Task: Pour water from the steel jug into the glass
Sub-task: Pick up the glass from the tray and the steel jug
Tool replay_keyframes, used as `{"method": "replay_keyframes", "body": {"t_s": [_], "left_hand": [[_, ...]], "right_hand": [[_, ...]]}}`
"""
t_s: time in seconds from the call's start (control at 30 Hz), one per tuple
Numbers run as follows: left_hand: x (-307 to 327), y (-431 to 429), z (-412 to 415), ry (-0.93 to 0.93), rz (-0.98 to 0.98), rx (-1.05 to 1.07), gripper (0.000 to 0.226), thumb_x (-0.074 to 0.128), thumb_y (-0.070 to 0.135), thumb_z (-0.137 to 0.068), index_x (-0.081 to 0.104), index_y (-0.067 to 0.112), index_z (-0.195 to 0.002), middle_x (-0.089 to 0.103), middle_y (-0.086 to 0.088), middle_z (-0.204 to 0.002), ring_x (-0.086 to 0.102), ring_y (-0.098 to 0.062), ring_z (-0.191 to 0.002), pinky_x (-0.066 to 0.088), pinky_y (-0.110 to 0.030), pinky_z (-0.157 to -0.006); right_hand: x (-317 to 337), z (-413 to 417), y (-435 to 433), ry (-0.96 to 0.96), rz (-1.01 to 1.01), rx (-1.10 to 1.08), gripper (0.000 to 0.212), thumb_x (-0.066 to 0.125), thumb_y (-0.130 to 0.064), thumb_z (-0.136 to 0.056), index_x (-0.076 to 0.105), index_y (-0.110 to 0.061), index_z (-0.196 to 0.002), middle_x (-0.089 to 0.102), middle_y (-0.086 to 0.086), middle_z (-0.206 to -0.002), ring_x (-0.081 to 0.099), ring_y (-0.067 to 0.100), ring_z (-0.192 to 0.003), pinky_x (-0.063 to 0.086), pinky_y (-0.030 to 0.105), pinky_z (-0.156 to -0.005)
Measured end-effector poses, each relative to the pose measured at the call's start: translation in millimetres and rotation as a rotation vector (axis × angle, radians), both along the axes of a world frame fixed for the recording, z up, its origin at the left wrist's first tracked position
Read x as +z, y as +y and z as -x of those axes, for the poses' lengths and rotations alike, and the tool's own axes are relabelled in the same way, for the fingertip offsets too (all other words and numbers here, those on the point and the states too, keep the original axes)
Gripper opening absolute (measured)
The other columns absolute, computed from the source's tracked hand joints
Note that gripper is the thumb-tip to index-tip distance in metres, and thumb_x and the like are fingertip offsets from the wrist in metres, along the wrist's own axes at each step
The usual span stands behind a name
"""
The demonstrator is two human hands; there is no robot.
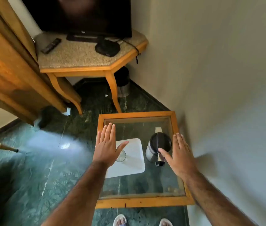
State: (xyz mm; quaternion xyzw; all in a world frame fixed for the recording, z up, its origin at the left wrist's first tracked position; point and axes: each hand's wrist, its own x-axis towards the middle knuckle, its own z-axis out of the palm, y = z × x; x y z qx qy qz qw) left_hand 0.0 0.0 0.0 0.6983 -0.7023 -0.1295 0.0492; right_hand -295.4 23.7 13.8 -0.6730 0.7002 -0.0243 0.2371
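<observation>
The steel jug [151,148] with a black lid stands upright on the right half of a glass-topped table [138,202], its handle toward me. A clear glass [122,156] stands on a white tray [134,162] to the jug's left. My left hand [106,144] hovers flat, palm down, fingers spread, over the tray's left edge and partly covers the glass. My right hand [180,154] is held flat and empty just right of the jug, its thumb tip over the handle. Neither hand holds anything.
The wall [226,95] runs close along the table's right side. Beyond stands a stone-topped corner table [86,69] with a TV [80,15], a remote [51,45] and a black box [108,48]. A wooden cabinet [7,70] is at left. Green marble floor surrounds the table.
</observation>
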Motion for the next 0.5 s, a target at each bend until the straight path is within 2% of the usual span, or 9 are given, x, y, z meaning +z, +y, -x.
{"method": "replay_keyframes", "body": {"t_s": [0.07,0.13,0.2,0.23,0.27,0.3,0.33,0.37,0.5], "left_hand": [[-26,3,-3,0.056,-0.075,0.085,0.105,0.029,0.085,-0.089,0.01,0.015,-0.166,0.009,-0.004,-0.175,0.006,-0.025,-0.162,0.01,-0.048,-0.131],[-57,11,-10,0.134,-0.167,0.188,0.107,0.052,0.078,-0.086,0.017,0.014,-0.164,0.021,-0.006,-0.172,0.018,-0.027,-0.16,0.018,-0.045,-0.13],[-84,20,-14,0.291,-0.223,0.302,0.104,0.077,0.065,-0.076,0.031,0.016,-0.156,0.044,-0.006,-0.157,0.041,-0.029,-0.146,0.038,-0.045,-0.121],[-97,24,-16,0.375,-0.239,0.348,0.103,0.086,0.057,-0.07,0.036,0.018,-0.151,0.051,-0.003,-0.146,0.048,-0.028,-0.137,0.046,-0.045,-0.114],[-110,27,-15,0.434,-0.26,0.38,0.105,0.092,0.05,-0.066,0.038,0.017,-0.15,0.052,-0.003,-0.142,0.051,-0.028,-0.134,0.049,-0.045,-0.111],[-122,31,-15,0.476,-0.287,0.411,0.109,0.095,0.043,-0.065,0.036,0.016,-0.153,0.051,-0.005,-0.147,0.05,-0.029,-0.136,0.047,-0.047,-0.113],[-130,33,-15,0.484,-0.327,0.44,0.113,0.096,0.038,-0.066,0.033,0.014,-0.157,0.048,-0.007,-0.154,0.047,-0.03,-0.141,0.044,-0.048,-0.116],[-142,36,-12,0.482,-0.358,0.459,0.114,0.096,0.035,-0.068,0.031,0.014,-0.159,0.045,-0.007,-0.159,0.045,-0.03,-0.144,0.04,-0.047,-0.119],[-179,39,-4,0.593,-0.331,0.495,0.099,0.096,0.024,-0.069,0.043,0.019,-0.153,0.054,-0.006,-0.152,0.053,-0.027,-0.136,0.044,-0.046,-0.116]], "right_hand": [[-23,0,7,-0.101,-0.045,-0.142,0.111,0.026,-0.086,-0.087,0.013,-0.008,-0.166,0.01,0.01,-0.177,0.007,0.023,-0.163,0.008,0.036,-0.125],[-46,0,19,-0.25,-0.162,-0.304,0.108,0.041,-0.089,-0.085,0.034,-0.012,-0.16,0.034,0.009,-0.17,0.03,0.027,-0.156,0.027,0.043,-0.125],[-62,-7,31,-0.465,-0.246,-0.477,0.096,0.051,-0.095,-0.075,0.067,-0.018,-0.131,0.07,0.001,-0.134,0.061,0.023,-0.13,0.047,0.042,-0.107],[-65,-10,36,-0.576,-0.262,-0.526,0.087,0.055,-0.093,-0.074,0.073,-0.016,-0.11,0.076,-0.001,-0.112,0.068,0.02,-0.113,0.05,0.04,-0.096],[-68,-13,39,-0.665,-0.298,-0.575,0.078,0.058,-0.087,-0.076,0.073,-0.014,-0.097,0.053,-0.019,-0.097,0.069,0.021,-0.102,0.049,0.04,-0.09],[-71,-16,42,-0.767,-0.322,-0.608,0.07,0.059,-0.083,-0.079,0.075,-0.017,-0.097,0.061,0.018,-0.131,0.068,0.02,-0.101,0.048,0.043,-0.094],[-71,-19,45,-0.838,-0.352,-0.632,0.06,0.059,-0.082,-0.079,0.077,-0.028,-0.099,0.074,-0.002,-0.111,0.065,0.012,-0.105,0.046,0.043,-0.098],[-77,-22,48,-0.894,-0.359,-0.635,0.053,0.06,-0.083,-0.08,0.078,-0.037,-0.1,0.073,-0.01,-0.118,0.06,0.004,-0.109,0.043,0.044,-0.101],[-101,-31,49,-1.034,-0.202,-0.673,0.053,0.058,-0.073,-0.082,0.082,-0.027,-0.088,0.08,-0.011,-0.111,0.065,0.001,-0.116,0.042,0.04,-0.103]]}}
